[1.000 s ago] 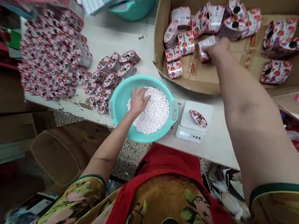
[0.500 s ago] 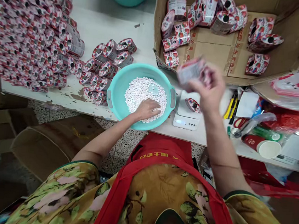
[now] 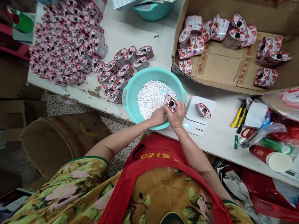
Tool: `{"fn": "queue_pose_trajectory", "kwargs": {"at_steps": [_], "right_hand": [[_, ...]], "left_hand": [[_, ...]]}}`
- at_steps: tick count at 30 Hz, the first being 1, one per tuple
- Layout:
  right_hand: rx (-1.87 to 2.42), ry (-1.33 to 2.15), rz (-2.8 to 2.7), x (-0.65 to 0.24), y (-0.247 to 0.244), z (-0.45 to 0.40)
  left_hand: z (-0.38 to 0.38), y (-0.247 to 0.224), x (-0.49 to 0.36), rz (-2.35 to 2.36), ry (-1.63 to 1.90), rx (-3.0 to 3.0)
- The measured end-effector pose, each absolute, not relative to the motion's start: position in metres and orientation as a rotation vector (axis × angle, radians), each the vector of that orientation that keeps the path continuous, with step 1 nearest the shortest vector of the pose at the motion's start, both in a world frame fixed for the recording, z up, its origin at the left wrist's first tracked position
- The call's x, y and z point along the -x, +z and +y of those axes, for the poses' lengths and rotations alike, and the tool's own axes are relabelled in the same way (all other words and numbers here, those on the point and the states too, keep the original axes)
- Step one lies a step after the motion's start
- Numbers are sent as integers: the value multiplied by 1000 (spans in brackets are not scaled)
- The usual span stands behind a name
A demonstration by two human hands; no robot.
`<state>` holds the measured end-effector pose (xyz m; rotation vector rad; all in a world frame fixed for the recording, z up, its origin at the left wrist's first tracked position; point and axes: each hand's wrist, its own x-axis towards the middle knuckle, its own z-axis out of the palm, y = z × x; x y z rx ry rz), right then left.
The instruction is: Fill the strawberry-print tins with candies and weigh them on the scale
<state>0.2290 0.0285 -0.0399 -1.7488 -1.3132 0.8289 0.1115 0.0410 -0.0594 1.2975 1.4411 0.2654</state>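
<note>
A teal basin (image 3: 133, 89) of small white candies (image 3: 151, 96) sits at the table's near edge. My right hand (image 3: 177, 115) holds a small red-and-white strawberry-print box (image 3: 170, 102) with a round hole, over the basin's right side. My left hand (image 3: 159, 116) rests in the candies beside it, fingers curled; whether it holds any is hidden. Another such box (image 3: 202, 110) lies on a small white scale (image 3: 199, 121) just right of the basin.
A cardboard carton (image 3: 292, 52) with several loose boxes stands at the back right. Stacked boxes (image 3: 65, 46) fill the left of the table, with more by the basin (image 3: 124, 70). A red paper cup (image 3: 270, 156), pens (image 3: 238, 116) and plastic bags lie at the right.
My right hand took a box from the carton and brought it down to the basin beside my left hand. My left hand moved toward the basin's near right side.
</note>
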Motion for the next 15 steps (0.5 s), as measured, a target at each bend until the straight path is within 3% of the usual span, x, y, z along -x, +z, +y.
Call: {"fn": "queue_pose_trajectory", "kwargs": {"at_steps": [6, 10, 15], "right_hand": [[1709, 755, -1437, -233, -36, 36], [1598, 881, -1483, -232, -31, 46], [1578, 1146, -1581, -219, -36, 49]], "left_hand": [[45, -58, -68, 1513, 1, -1643], [60, -41, -50, 1584, 399, -1108], [72, 0, -59, 1262, 972, -607]]}}
